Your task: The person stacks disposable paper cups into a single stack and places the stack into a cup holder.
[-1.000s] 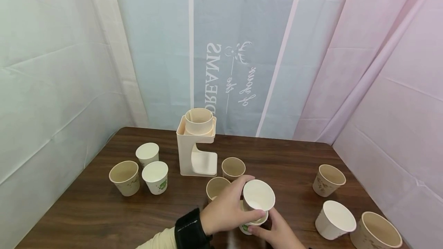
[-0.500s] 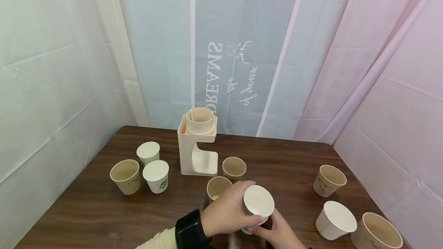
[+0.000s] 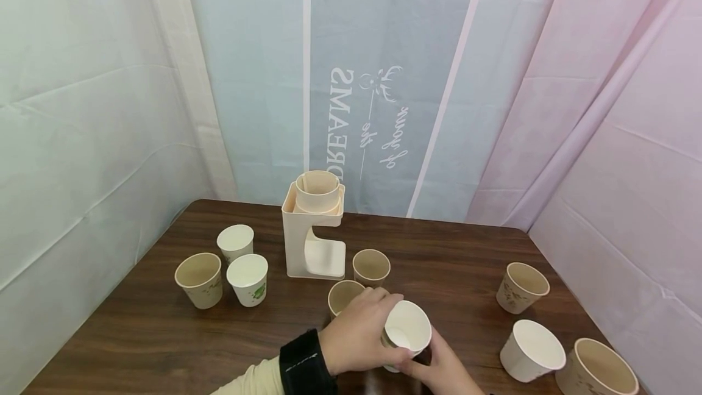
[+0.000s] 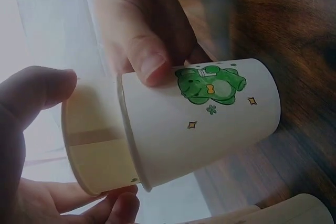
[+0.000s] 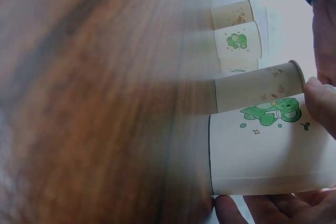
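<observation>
Two white paper cups are being nested. My left hand [image 3: 356, 328] grips the upper cup [image 3: 408, 325] near its rim, thumb on one side and fingers on the other. Most of that cup sits inside the lower cup [image 4: 210, 140], which carries a green bear print; only a band below the upper rim shows in the left wrist view. Holding the lower cup by its sides is my right hand [image 3: 441, 370], whose fingertips [image 5: 228, 208] reach close to its base. A brown paper cup [image 3: 344, 297] stands right beside my left hand, partly covered by it.
Behind stands another brown cup [image 3: 370, 267], next to a cream C-shaped stand [image 3: 295, 242] topped by a round cup-like piece [image 3: 317, 197]. Brown [image 3: 198, 282] and white cups [image 3: 247, 280] cluster at left. More cups, brown [image 3: 521, 287] and white [image 3: 531, 351], stand at right.
My left hand has lowered the upper white cup deeper into the lower one. The right hand stays nearly in place around the lower cup.
</observation>
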Demonstrator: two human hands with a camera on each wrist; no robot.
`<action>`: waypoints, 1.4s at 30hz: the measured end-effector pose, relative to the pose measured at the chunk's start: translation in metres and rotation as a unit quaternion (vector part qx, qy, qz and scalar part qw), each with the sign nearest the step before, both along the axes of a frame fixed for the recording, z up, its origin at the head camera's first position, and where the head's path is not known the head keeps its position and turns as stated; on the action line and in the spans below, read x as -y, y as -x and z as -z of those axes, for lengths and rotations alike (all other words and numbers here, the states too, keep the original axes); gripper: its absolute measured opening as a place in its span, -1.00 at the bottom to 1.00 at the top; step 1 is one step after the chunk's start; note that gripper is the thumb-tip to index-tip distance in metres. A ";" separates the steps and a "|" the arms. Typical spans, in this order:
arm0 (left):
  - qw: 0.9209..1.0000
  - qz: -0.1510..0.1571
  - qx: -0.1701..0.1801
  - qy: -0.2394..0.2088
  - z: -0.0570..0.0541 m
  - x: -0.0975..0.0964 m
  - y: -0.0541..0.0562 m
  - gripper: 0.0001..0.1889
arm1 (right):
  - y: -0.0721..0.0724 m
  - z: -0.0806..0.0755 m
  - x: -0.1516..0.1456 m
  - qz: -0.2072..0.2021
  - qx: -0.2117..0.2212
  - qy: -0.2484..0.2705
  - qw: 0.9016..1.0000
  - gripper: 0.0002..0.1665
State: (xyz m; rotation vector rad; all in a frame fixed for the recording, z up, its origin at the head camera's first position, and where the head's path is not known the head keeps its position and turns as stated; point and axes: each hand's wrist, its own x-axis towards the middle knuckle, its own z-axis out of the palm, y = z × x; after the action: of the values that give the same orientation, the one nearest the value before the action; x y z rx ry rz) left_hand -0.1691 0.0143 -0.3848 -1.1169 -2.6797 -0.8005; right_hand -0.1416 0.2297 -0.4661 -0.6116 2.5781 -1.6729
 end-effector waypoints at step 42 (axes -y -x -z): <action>0.993 0.017 -0.022 0.115 -0.001 0.001 0.008 -0.08 | 0.001 0.001 0.002 -0.009 -0.044 0.003 0.999 -0.25</action>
State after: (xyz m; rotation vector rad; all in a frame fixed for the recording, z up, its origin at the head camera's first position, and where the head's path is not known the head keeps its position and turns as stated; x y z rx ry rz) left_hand -0.1773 0.0135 -0.3841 -1.2159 -2.7771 -0.4730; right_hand -0.1428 0.2275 -0.4675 -0.7219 2.6194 -1.6865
